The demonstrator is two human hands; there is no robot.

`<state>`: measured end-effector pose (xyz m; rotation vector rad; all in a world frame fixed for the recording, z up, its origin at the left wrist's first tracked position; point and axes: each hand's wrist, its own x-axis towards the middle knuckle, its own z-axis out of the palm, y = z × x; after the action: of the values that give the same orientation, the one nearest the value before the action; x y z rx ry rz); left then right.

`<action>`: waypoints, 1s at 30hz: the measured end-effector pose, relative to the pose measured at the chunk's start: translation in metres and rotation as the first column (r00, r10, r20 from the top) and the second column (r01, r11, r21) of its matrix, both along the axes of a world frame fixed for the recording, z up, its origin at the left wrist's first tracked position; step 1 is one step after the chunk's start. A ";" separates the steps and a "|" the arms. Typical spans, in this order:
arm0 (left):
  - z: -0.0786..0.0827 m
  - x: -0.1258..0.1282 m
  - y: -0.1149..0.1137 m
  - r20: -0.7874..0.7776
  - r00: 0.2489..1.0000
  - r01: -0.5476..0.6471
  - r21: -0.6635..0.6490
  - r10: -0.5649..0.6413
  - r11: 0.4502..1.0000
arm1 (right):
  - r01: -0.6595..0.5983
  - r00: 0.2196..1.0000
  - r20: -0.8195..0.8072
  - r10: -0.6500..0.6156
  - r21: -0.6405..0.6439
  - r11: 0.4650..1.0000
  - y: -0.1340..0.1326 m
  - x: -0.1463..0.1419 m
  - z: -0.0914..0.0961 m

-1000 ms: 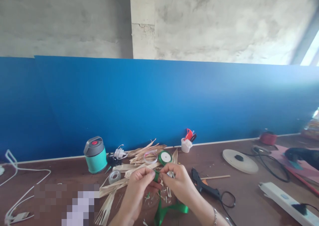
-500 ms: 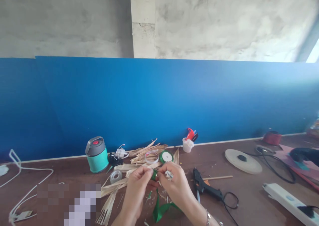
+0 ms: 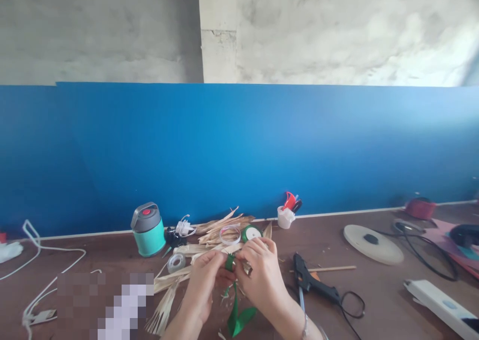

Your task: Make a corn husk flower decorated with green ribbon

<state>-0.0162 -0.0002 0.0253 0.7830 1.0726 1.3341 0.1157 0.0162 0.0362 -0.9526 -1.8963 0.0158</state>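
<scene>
Green ribbon (image 3: pixel 235 320) hangs in a loose loop below my two hands, its upper end pinched between them. My left hand (image 3: pixel 204 285) is closed on the ribbon's folded top with thumb and forefinger. Close beside it, my right hand (image 3: pixel 262 275) pinches the same piece from the right; its fingertips are partly hidden. Whatever the ribbon may be wrapped round cannot be made out. Just beyond the hands lie a green ribbon spool (image 3: pixel 252 233), a roll of tape (image 3: pixel 229 235) and dried corn husks (image 3: pixel 209 230).
A black glue gun (image 3: pixel 314 282) lies right of my hands beside a thin wooden stick (image 3: pixel 337 268). Behind are a teal container (image 3: pixel 148 237) and a white cup (image 3: pixel 285 217) of tools. A round lid (image 3: pixel 359 245) and a power strip (image 3: pixel 441 302) lie at right, a white cable (image 3: pixel 56 252) at left.
The camera view has shifted slightly. My right hand has turned a little over the ribbon, and the hanging loop has swung closer in. Both hands still pinch the ribbon.
</scene>
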 end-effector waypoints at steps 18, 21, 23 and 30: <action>0.011 0.007 -0.004 -0.193 0.976 -0.090 0.053 0.098 0.995 | 0.054 0.998 0.036 -0.057 0.074 0.996 -0.003 -0.004 -0.007; 0.010 0.007 -0.004 -0.207 0.974 -0.080 0.052 0.090 0.995 | 0.054 0.998 0.037 -0.057 0.082 0.995 -0.004 -0.004 -0.007; 0.007 0.005 -0.003 -0.237 0.969 -0.070 0.039 0.077 0.997 | 0.062 0.996 0.058 -0.067 0.092 0.994 -0.003 -0.004 -0.009; 0.001 -0.002 0.000 -0.277 0.958 -0.038 0.123 0.071 0.992 | 0.029 0.995 0.092 -0.039 0.106 0.994 0.000 0.000 -0.011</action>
<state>-0.0180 -0.0001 0.0263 1.0611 1.2543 1.3686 0.1153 0.0159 0.0252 -0.9283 -1.9463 -0.1494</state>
